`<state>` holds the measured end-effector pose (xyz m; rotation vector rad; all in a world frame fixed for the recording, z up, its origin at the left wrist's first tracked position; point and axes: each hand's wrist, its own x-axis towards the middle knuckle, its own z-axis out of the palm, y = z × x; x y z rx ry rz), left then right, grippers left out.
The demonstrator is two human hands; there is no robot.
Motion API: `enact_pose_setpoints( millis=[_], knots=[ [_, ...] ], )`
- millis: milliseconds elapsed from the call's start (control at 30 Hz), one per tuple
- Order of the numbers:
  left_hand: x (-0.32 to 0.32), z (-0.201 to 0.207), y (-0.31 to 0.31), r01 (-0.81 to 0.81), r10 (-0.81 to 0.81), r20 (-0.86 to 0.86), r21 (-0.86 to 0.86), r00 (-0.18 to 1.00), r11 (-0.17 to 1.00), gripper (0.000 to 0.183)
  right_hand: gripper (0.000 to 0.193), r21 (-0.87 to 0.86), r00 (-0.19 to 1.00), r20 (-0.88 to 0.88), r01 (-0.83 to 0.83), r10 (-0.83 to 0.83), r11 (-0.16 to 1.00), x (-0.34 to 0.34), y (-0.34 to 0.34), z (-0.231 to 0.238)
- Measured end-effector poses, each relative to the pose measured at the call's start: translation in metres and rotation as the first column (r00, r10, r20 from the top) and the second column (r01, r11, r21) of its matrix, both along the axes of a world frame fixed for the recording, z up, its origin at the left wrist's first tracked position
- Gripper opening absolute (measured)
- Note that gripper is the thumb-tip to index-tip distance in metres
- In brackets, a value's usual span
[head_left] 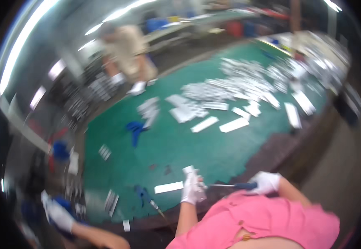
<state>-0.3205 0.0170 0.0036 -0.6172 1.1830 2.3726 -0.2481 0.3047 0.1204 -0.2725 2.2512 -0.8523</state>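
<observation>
My left hand (193,189), in a white glove, is closed round a small white piece (188,169) that sticks up past the fingers. My right hand (267,182), also gloved, grips the dark blue handle (246,186) of a tool with a thin metal shaft. The shaft (222,185) points left toward my left hand; blur hides whether its tip touches the piece. Just left of my left hand, a flat white strip (169,187) lies on the green table top (180,149). A blue-handled hand tool (142,193) rests farther left.
A large pile of white strips (234,83) covers the table's far side. Another blue tool (135,130) lies mid-table. A co-worker's gloved hand (60,216) is at the lower left; another person (128,50) leans over the far edge. Dark cloth (271,149) covers the near edge.
</observation>
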Motion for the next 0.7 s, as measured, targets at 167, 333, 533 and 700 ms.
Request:
enact_pose_setpoints(
  millis=[167,333,533,700],
  knots=[
    [-0.015,0.002,0.037,0.087,-0.079,-0.044,0.222,0.996,0.971,0.029,0.033,-0.175,0.954,0.126,0.292,-0.273,0.94,0.014,0.039,-0.003],
    [-0.021,-0.017,0.022,-0.2,0.204,0.008,0.24,0.979,0.95,0.023,0.037,-0.083,0.984,0.165,0.088,-0.074,0.993,-0.031,0.041,-0.014],
    [-0.012,0.014,0.048,-0.275,0.261,0.097,0.183,0.96,0.944,0.029,0.04,-0.079,0.99,0.123,-0.056,0.066,0.995,-0.063,0.072,-0.02],
    [0.002,-0.013,0.037,-0.208,0.209,0.016,-0.015,0.978,0.978,0.024,0.04,-0.013,0.971,0.121,-0.205,0.205,0.979,-0.088,0.053,-0.026]
  ],
)
